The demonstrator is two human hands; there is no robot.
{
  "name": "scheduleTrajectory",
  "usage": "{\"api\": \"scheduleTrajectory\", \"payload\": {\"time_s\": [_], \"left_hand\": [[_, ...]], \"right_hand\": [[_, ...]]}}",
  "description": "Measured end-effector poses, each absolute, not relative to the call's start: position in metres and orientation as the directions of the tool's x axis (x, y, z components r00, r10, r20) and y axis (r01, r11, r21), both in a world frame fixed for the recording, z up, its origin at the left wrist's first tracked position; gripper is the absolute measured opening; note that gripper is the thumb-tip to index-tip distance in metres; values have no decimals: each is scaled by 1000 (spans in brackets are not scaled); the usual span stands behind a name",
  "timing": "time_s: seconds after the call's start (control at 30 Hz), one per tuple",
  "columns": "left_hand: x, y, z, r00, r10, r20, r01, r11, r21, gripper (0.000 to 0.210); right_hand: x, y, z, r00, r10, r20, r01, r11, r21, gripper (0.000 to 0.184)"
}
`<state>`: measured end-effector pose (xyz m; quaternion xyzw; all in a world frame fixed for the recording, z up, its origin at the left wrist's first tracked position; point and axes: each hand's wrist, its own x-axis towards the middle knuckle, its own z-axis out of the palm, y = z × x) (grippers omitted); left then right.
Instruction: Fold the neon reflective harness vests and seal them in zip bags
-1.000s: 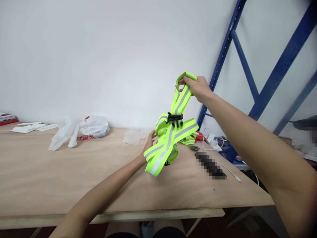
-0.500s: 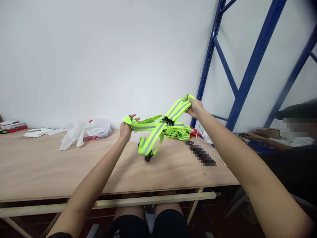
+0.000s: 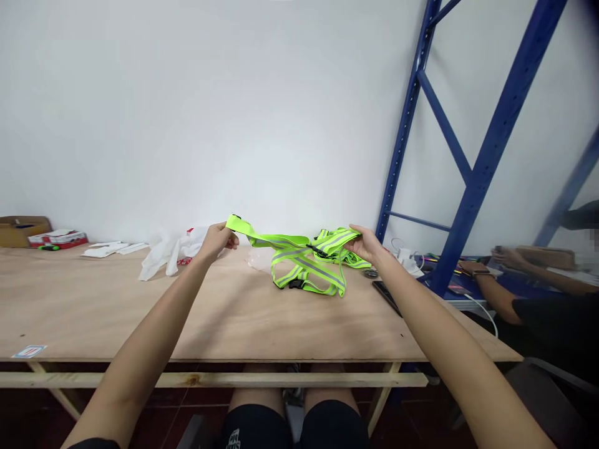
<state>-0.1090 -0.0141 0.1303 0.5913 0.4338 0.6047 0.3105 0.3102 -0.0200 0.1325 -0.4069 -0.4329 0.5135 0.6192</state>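
Note:
A neon yellow-green reflective vest (image 3: 314, 267) made of straps with grey stripes and black buckles spreads between my hands. My left hand (image 3: 219, 241) is closed on one strap end and holds it raised and stretched leftward. On the other side, my right hand (image 3: 367, 243) pinches a strap of it; the fingertips are partly hidden by the band. The vest's lower loop, with a black buckle (image 3: 296, 284), hangs down at the tabletop. Behind its right part lies a bundle of similar yellow-green straps (image 3: 358, 259), and the two overlap in view.
Plywood table (image 3: 116, 318) beneath. White plastic bags (image 3: 161, 254), papers (image 3: 105, 249) and a cardboard box (image 3: 23, 232) lie leftward. A dark phone (image 3: 386, 297) sits near my right forearm. A blue metal rack (image 3: 472, 187) rises at right, with another person's arm (image 3: 498, 299) beyond.
My right hand has come down with its strap, and the vest's lower loop has dropped to the tabletop. My left hand has shifted slightly left, its fingers more curled. The view has turned left.

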Motion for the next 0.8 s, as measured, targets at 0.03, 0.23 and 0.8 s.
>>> {"api": "scheduleTrajectory", "payload": {"time_s": [0.03,0.23,0.8], "left_hand": [[-109,-13,127,-113,896,429,101,-419,902,18],[-115,-11,93,-106,943,317,-184,-332,925,29],[-156,-50,22,-228,907,355,302,-281,911,23]], "right_hand": [[309,-23,128,66,991,118,-288,132,-948,8],[307,-45,83,-186,977,108,-220,66,-973,49],[297,-112,32,-610,756,-237,444,78,-893,42]]}}
